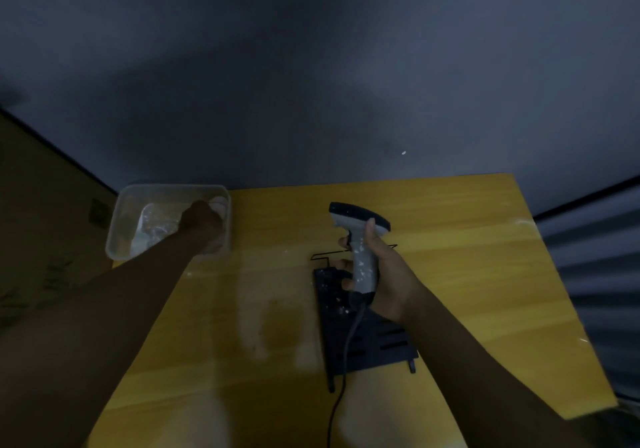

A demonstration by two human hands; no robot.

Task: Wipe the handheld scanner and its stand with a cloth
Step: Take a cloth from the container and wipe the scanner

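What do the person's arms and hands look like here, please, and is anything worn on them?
Both forearms are bare: no sleeves reach into view, and neither the left hand nor the right hand wears a glove. No watch, ring or bracelet shows, though the picture is dim and somewhat blurred.

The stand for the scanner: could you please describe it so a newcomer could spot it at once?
Start at the yellow wooden table and look just below the right hand holding the handheld scanner. The stand lies flat there, beneath the scanner's cable. It is the only black slotted metal plate, speckled with white flecks, unlike the clear plastic tub at the left.
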